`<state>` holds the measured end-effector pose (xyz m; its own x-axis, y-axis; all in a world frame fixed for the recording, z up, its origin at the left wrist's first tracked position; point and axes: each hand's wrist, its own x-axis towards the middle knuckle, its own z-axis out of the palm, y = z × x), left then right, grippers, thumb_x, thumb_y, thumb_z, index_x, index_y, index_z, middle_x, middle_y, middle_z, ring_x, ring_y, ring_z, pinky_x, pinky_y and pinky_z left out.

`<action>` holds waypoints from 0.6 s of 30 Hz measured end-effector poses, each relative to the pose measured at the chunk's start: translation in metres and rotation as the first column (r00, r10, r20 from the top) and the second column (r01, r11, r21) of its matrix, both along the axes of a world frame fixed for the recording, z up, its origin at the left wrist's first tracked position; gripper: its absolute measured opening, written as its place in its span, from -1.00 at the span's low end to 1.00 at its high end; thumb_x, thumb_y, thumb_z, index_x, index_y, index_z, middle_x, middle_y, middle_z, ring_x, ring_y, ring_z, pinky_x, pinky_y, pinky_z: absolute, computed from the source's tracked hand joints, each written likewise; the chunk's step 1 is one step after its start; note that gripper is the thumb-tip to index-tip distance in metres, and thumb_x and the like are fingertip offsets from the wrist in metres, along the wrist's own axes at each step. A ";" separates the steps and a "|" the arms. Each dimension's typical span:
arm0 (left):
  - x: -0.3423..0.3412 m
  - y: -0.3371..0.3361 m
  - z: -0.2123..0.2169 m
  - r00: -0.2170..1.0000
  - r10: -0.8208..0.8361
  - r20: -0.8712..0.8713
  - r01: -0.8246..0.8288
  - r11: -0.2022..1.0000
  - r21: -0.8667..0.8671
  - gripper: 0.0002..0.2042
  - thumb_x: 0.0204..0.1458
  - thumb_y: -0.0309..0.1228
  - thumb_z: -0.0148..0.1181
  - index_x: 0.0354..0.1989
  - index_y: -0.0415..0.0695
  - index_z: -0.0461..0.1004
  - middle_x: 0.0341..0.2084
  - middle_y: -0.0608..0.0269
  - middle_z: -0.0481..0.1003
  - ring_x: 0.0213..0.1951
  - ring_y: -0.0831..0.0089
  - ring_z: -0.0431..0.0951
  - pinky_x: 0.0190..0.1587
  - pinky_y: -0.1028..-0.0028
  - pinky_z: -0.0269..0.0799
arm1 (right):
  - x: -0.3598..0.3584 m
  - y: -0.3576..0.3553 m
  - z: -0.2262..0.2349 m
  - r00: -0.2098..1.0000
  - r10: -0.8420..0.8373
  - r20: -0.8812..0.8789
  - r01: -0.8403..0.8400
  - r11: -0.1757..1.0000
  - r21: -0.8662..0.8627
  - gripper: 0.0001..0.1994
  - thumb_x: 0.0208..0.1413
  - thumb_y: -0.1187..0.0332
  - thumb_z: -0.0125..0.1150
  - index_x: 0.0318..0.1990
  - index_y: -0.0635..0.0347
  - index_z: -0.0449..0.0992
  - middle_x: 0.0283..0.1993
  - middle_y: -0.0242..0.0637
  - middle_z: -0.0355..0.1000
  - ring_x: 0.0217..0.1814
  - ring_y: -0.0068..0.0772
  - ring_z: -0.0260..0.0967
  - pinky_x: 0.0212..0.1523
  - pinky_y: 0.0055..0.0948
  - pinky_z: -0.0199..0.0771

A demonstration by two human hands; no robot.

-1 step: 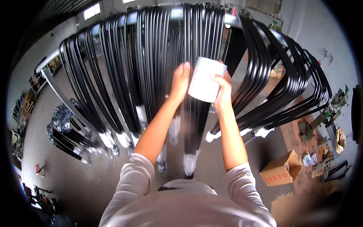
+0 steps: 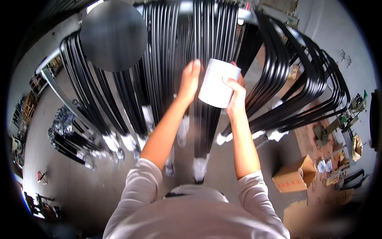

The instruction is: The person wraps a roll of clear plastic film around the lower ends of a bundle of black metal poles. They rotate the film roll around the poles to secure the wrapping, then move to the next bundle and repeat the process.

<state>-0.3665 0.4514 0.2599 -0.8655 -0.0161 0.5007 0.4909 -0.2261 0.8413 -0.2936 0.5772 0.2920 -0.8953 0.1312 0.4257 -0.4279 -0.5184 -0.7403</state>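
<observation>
My right hand is closed around a white roll, apparently film or tape, tilted in front of a central bundle of black tubes. The thumb lies across the roll's near side; the other fingers are mostly hidden behind it. Left of that bundle is my left hand, thumb and finger pressed together and pointing up. Whatever it pinches, if anything, is hidden. Clear plastic wraps the bundle's lower end. The bundle hangs bent over a pale metal bar.
More black tubes hang on both sides, several with plastic-wrapped ends. A round blurred patch hides some at upper left. Wrapped bundles are at left. At lower right stands an open cardboard box, with machines by the right wall.
The view has shifted slightly. Both hands and the white roll keep nearly the same place by the central bundle. The blurred round patch at upper left is new.
</observation>
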 end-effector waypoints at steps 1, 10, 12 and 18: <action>0.005 0.001 -0.004 0.993 -0.106 0.056 0.104 0.994 0.029 -0.62 0.13 -0.06 -0.24 -0.47 -0.12 0.31 -0.50 0.35 0.33 -0.36 0.57 0.28 -0.26 0.48 0.23 | 0.012 0.005 -0.016 0.999 0.006 0.046 -0.007 1.000 0.030 -0.17 -0.30 0.44 0.15 0.21 0.39 -0.12 -0.07 -0.09 0.28 -0.06 -0.29 0.29 -0.03 -0.45 0.29; 0.040 0.012 -0.172 0.543 -0.439 0.716 0.561 0.824 0.079 -0.48 0.11 -0.01 -0.30 0.11 -0.12 0.15 -0.04 0.36 0.32 0.06 0.46 0.22 0.13 0.41 0.06 | 0.133 0.016 -0.194 0.759 0.436 0.483 -0.226 0.873 -0.433 -0.25 -0.32 0.21 0.13 0.16 0.22 0.10 -0.08 -0.12 0.30 -0.06 -0.18 0.28 0.00 -0.24 0.29; 0.039 0.020 -0.206 0.600 -0.395 0.696 0.432 0.892 0.133 -0.48 0.12 -0.01 -0.32 0.12 -0.13 0.14 0.00 0.35 0.29 0.08 0.46 0.21 0.14 0.43 0.02 | 0.149 0.021 -0.215 0.675 0.567 0.471 -0.172 0.743 -0.647 -0.30 -0.21 0.07 0.13 0.11 0.23 0.14 -0.06 0.00 0.25 -0.05 -0.07 0.27 -0.07 -0.15 0.36; 0.040 0.023 -0.238 0.657 -0.321 0.682 0.259 0.946 0.196 -0.47 0.14 -0.02 -0.40 0.15 -0.15 0.09 0.10 0.26 0.20 0.12 0.46 0.17 0.16 0.47 -0.01 | 0.168 0.028 -0.239 0.697 0.705 0.127 -0.106 0.276 -0.955 -0.30 -0.11 -0.10 0.03 0.08 0.28 0.16 -0.05 0.21 0.15 -0.09 0.05 0.28 -0.12 -0.18 0.45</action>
